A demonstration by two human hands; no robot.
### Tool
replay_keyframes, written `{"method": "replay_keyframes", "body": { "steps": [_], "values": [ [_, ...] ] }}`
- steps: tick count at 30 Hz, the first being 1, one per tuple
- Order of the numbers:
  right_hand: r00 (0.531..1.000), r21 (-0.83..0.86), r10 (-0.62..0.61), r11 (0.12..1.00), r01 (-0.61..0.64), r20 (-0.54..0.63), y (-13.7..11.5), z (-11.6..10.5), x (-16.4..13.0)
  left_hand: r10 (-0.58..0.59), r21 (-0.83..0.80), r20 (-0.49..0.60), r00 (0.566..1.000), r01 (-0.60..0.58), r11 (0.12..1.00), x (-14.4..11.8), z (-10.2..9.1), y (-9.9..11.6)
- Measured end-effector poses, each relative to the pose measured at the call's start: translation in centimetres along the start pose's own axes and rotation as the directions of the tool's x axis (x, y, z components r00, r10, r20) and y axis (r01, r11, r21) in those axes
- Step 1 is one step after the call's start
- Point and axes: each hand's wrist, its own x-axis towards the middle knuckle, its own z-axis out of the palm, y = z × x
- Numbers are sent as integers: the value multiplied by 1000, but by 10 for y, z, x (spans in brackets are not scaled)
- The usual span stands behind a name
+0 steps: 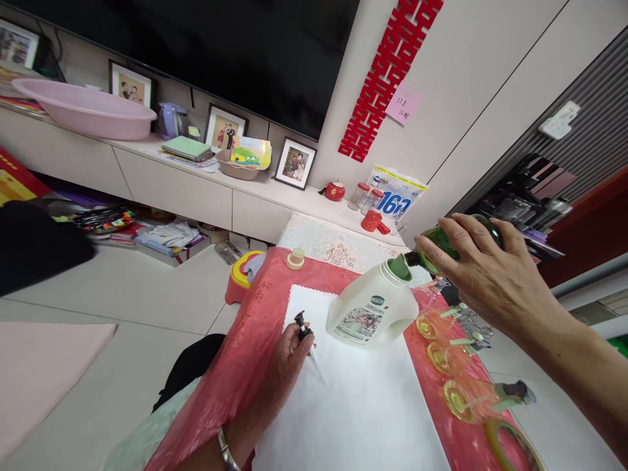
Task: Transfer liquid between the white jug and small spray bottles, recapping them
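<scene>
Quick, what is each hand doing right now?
Left hand: closed on a small black pump head.
Right hand: closed on a green bottle tipped against the white jug.

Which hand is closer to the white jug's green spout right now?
Right. The right hand holds a green bottle tipped at the white jug's green spout. The left hand rests lower left of the jug, holding a small pump head.

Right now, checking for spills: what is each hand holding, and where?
Right hand grips a green bottle around its body; left hand pinches a pump head near its top.
</scene>
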Motion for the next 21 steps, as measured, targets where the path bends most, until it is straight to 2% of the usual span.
{"method": "replay_keyframes", "body": {
  "steps": [7,15,18,21],
  "values": [
    [999,20,39,999,-39,-7,0,0,-1,-2,1,-8,1000,2,1000,-1,0,1],
    [994,147,103,984,-105,21,-13,7,-6,5,-39,4,1000,-5,999,-1,1,7],
    [976,156,209,964,-217,64,-14,-1,-15,-15,-57,0,1000,15,998,-3,1,12],
    [902,261,403,864,-431,154,-22,-16,-34,-42,-82,-5,999,42,996,-5,2,18]
  ]
}}
